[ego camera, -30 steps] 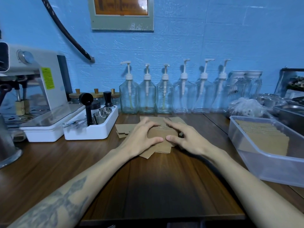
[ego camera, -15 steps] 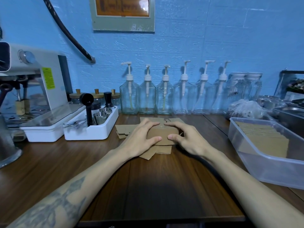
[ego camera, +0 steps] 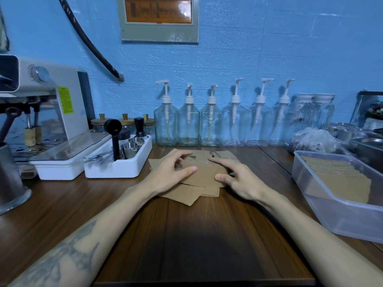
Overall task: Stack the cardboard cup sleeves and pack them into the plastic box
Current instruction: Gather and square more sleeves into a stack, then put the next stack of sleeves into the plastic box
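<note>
Gripping a small stack of cardboard cup sleeves [ego camera: 204, 175] from both ends, I had my left hand [ego camera: 165, 175] curled round its left edge and my right hand [ego camera: 238, 179] curled round its right edge, thumbs pressed on the near side. That stack sat on top of more loose sleeves [ego camera: 186, 195] scattered flat on the wooden counter [ego camera: 186, 245]. Over to the right stood the clear plastic box [ego camera: 323, 206], well apart from my hands, with a layer of sleeves [ego camera: 339, 179] already lying inside. Behind, a row of glass pump bottles [ego camera: 209, 125] lined the blue wall.
</note>
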